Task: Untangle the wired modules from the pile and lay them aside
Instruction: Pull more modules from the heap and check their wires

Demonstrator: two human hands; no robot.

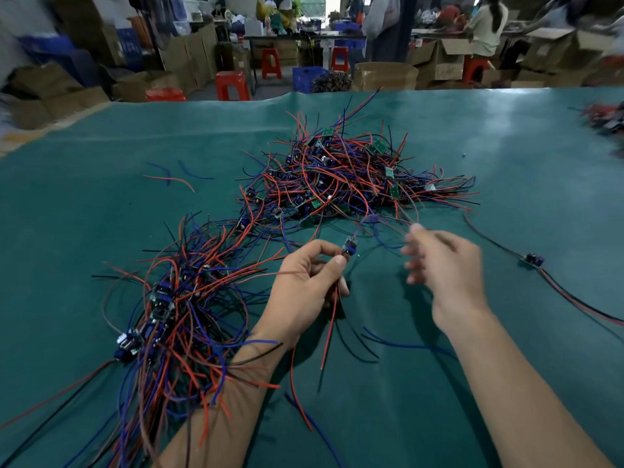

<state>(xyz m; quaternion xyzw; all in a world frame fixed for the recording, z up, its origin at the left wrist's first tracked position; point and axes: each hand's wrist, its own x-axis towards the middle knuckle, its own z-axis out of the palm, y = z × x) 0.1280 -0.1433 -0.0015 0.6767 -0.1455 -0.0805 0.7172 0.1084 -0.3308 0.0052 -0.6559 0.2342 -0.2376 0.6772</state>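
A tangled pile of wired modules (347,177), with red, blue and black wires and small green boards, lies on the green table mat (101,184) ahead of me. My left hand (304,292) pinches one small module (349,247) between thumb and fingers, its red wire hanging down below the hand. My right hand (445,265) is blurred, just right of that module, with its fingers around thin wires that run toward the pile. A laid-aside bundle of modules (175,298) spreads at my left, partly under my left forearm.
A single module with red and black wires (533,260) lies at the right. Loose wire offcuts (169,179) lie left of the pile. Another heap (604,119) sits at the far right edge. Stools, cardboard boxes and seated people are beyond the table.
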